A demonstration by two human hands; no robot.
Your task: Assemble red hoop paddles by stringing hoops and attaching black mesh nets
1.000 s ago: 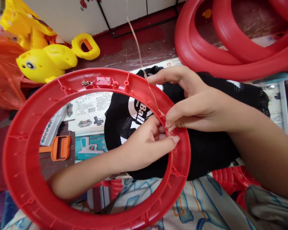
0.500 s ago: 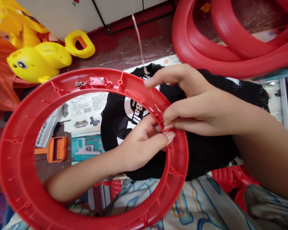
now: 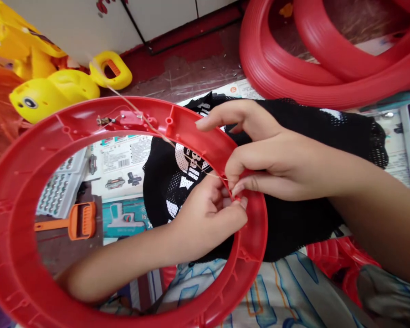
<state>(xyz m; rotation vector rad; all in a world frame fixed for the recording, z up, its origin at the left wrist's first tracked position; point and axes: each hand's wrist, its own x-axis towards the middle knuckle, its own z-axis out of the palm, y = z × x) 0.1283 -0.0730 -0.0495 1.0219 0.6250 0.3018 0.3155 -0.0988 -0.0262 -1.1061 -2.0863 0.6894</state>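
One big red ring [image 3: 27,255] fills the near left, ribbed side up, resting across the lap. Two more red hoops [image 3: 314,86] lie stacked far right. A black mesh cloth [image 3: 294,214] sits under the hands, partly seen through the ring's hole. One yellow toy [image 3: 51,93] is far left, one printed box [image 3: 123,159] shows through the hole, one orange scoop [image 3: 82,221] near it.

Step in hand, as a judgement: threading or tying the thin string [image 3: 146,125] at the ring's right inner rim. The string runs from the small red clip [image 3: 133,119] on the far rim down to the fingertips.

Left hand [image 3: 208,218] reaches up through the hole, fingers curled nearly closed, thumb and forefinger pinching at the rim where the string ends. Right hand [image 3: 269,155] comes over the rim from the right; thumb and lower fingers pinch the same spot, forefinger stretched out free toward the far rim. Which hand actually holds the string end cannot be told.

Next move likely calls for tension on the string and a steady rim.
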